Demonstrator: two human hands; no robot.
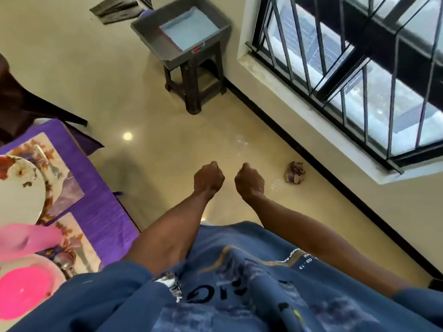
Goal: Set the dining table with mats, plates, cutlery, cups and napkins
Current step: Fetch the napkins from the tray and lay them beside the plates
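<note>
Purple-clothed table with mats, plate and fork lies left of both fists; left hand nearer; right hand likewise clenched, each grip empty

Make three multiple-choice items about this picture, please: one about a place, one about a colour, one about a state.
1. Where does the grey tub stand?
A. on the dark stool by the window
B. on the purple tablecloth
C. on the floor beside the crumpled ball

2. What colour is the cloth on the dining table?
A. green
B. purple
C. white

3. How are the left hand and the right hand?
A. both hold a plate
B. both lie flat on the table
C. both are closed in fists and hold nothing

Key:
1 A, the tub rests on the stool under the window.
2 B, the cloth around the mats is purple.
3 C, the fingers are curled over the bare floor.
</note>
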